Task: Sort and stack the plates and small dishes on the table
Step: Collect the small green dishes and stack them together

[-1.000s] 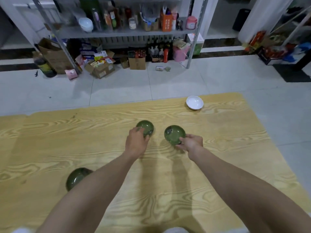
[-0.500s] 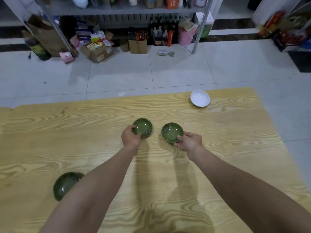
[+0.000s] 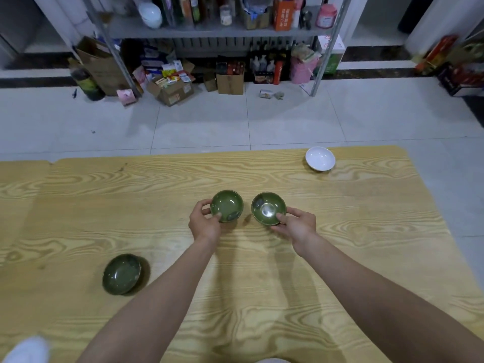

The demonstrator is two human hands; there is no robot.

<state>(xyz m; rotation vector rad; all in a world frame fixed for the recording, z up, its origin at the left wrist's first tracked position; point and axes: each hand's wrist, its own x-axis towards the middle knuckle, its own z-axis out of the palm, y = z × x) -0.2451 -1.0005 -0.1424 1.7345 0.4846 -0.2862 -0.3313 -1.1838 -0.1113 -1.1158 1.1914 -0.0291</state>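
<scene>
Green glaze showed on three small dishes, none yet stacked on the table [image 3: 366,231]; the lone green dish [image 3: 121,273] lay well to the near left of the white dish [image 3: 320,159]. Nearer than the white dish, the left hand [image 3: 203,226] pinched the left green dish [image 3: 227,205] by its near rim, and the right hand [image 3: 298,225] likewise gripped the right green dish [image 3: 268,210], the bowls just apart.

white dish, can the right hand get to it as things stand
Probably not yet: the right hand grips a green dish. The way to the white dish looks free, only bare table between.
</scene>
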